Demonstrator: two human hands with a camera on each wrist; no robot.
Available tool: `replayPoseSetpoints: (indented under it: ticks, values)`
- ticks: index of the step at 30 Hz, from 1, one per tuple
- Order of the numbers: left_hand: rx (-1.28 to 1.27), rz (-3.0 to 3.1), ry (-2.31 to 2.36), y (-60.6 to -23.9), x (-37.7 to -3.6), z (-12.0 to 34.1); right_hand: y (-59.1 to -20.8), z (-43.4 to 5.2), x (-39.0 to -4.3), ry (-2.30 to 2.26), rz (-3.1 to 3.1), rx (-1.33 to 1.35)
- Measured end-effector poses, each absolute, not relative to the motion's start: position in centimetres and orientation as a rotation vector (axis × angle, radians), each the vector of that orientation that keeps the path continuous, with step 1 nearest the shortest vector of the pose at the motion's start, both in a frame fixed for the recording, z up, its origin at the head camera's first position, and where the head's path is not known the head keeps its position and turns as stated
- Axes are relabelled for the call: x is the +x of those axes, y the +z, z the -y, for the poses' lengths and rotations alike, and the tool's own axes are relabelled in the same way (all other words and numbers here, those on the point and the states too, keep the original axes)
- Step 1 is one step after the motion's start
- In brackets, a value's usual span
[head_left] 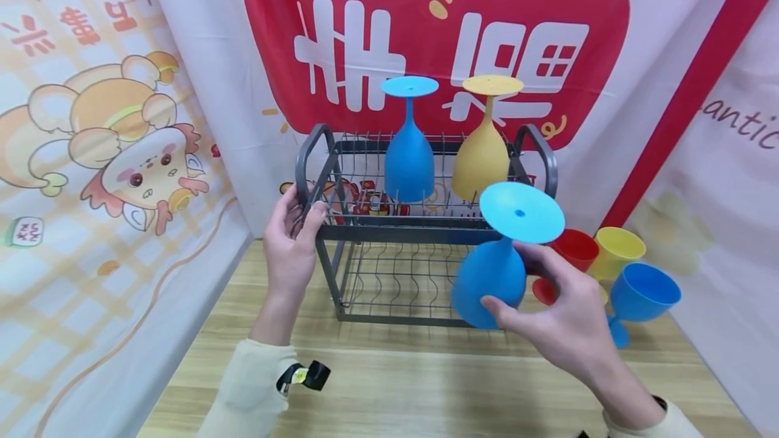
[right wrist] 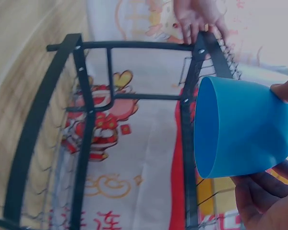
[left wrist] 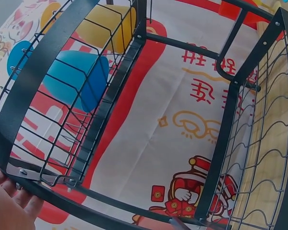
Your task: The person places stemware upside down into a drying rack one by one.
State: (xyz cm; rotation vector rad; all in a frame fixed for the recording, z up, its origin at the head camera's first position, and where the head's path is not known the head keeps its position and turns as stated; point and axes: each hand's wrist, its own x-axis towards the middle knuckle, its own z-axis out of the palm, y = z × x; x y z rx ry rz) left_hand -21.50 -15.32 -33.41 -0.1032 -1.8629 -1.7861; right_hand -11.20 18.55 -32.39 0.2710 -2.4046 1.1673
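My right hand (head_left: pixel 562 309) grips a blue plastic goblet (head_left: pixel 487 282) by its bowl, upside down with the round foot on top. It hangs in front of the right half of a dark two-tier dish rack (head_left: pixel 402 233). In the right wrist view the goblet's (right wrist: pixel 249 129) open rim points toward the rack. My left hand (head_left: pixel 292 242) holds the rack's upper left side, thumb over the frame. On the top tier another blue goblet (head_left: pixel 409 164) and a yellow goblet (head_left: pixel 482 164) stand upside down side by side.
Right of the rack, a red goblet (head_left: pixel 575 249), a yellow goblet (head_left: pixel 619 249) and a blue goblet (head_left: pixel 645 293) stand upright on the wooden table (head_left: pixel 389 377). Behind the rack hangs a printed cloth (head_left: pixel 274 39). The lower tier (head_left: pixel 395 282) is a wavy wire shelf.
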Motion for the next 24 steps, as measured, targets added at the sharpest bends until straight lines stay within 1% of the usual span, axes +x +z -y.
replayPoseSetpoints:
  ticks: [14, 24]
  values:
    - [-0.079, 1.835, -1.783, -33.5, -21.6, 15.1, -25.9, -14.2, -11.7, 1.249, 2.315, 0.488]
    - [-0.048, 1.844, -1.811, -33.6, -21.5, 15.0, -23.1, -11.6, -13.6, 1.304, 2.268, 0.566]
